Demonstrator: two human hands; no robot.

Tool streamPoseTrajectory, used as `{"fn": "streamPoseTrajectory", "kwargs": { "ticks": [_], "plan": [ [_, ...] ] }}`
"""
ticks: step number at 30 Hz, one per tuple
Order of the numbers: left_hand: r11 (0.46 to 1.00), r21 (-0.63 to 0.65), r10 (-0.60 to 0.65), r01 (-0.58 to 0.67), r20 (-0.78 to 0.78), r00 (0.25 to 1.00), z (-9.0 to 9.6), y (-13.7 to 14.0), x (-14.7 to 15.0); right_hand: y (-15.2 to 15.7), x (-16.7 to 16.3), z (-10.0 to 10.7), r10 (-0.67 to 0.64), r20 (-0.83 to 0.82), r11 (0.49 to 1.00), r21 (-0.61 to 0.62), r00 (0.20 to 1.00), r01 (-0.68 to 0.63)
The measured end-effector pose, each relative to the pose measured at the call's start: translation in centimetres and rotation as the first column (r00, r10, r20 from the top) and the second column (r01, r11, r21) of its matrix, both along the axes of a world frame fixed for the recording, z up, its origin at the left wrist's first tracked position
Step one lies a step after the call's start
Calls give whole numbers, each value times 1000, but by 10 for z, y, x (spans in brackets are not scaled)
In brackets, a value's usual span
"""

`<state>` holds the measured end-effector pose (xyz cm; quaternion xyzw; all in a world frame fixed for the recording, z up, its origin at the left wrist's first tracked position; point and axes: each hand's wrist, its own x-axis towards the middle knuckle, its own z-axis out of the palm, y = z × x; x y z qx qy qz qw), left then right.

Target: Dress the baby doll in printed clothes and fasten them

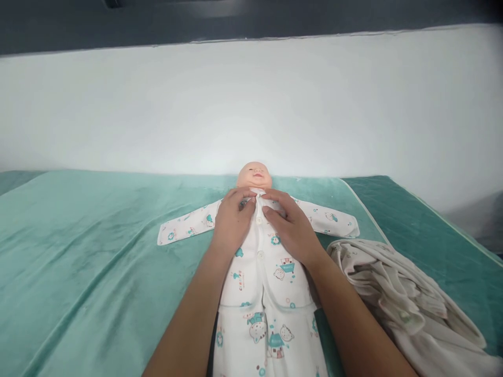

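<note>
A baby doll [254, 172] lies on its back, dressed in a white printed baby shirt [251, 283] with sleeves spread out to both sides. White printed baby trousers [291, 351] cover its lower body. At the collar, my left hand [236, 217] pinches the shirt's front edge between thumb and fingers. Opposite it, my right hand [288, 222] has its fingers on the other edge, close to the top button. Buttons run down the middle of the shirt front below my hands. My fingers partly cover the chest and collar.
Beneath the doll is a light green blanket [98, 251], with a darker green cover [412, 220] at the right. A crumpled off-white cloth [412, 293] lies right of my right forearm. A white wall [251, 104] stands behind the doll's head.
</note>
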<state>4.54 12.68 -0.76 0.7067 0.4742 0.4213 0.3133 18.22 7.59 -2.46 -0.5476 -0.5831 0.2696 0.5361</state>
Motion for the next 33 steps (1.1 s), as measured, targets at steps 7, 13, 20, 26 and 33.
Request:
{"fn": "streamPoseTrajectory", "kwargs": {
  "ticks": [7, 13, 20, 26, 33],
  "plan": [
    [1000, 12, -15, 15, 6, 1000, 0, 0, 0, 1, 3, 1, 14, 140, 1000, -5, 990, -14],
    [999, -24, 35, -35, -4, 999, 5, -5, 2, 1, 3, 1, 13, 112, 1000, -4, 994, -13],
    [999, -26, 32, -32, -26, 999, 4, -3, 3, 0, 3, -2, -7, 55, 1000, -20, 998, 8],
    [1000, 17, 5, -5, -19, 1000, 3, -2, 3, 0, 2, -1, -16, 51, 1000, -3, 999, 16],
    [1000, -3, -27, 27, 19, 999, 3, 0, 2, 0, 2, -1, -22, 37, 1000, -2, 999, 23]
  ]
}}
